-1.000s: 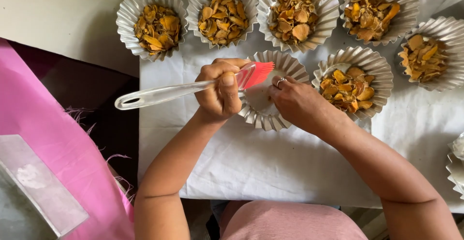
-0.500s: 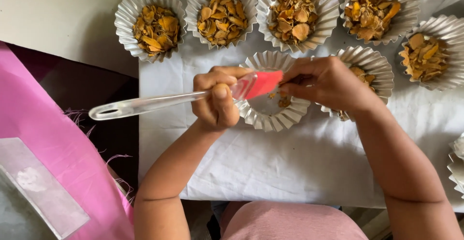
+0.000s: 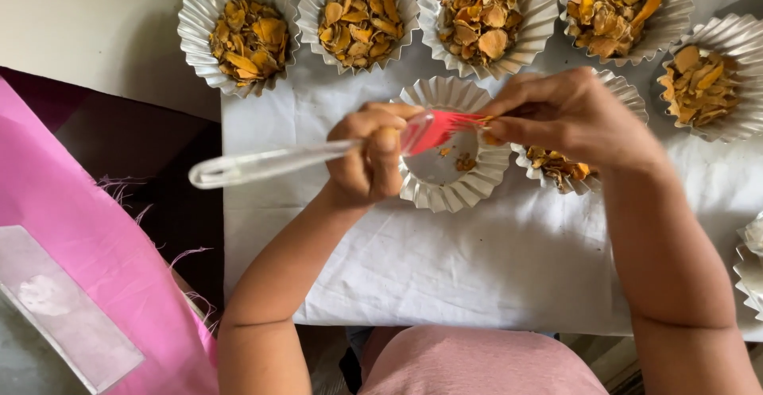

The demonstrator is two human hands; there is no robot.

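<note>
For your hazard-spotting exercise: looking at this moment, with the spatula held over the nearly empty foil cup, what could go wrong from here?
1. The left hand holds the red spatula above the near-empty foil cup while the right hand picks at its blade; pieces may fall onto the white cloth.
2. The right hand hovers over a filled cup; it might knock that light cup.
3. The long clear handle juts leftward and could catch on something.

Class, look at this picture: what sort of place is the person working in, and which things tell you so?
Probably a home kitchen or small food-preparation table. Fluted foil cups of dried orange slices sit in rows on a white cloth, and the left hand holds a red spatula over a nearly empty cup.
</note>
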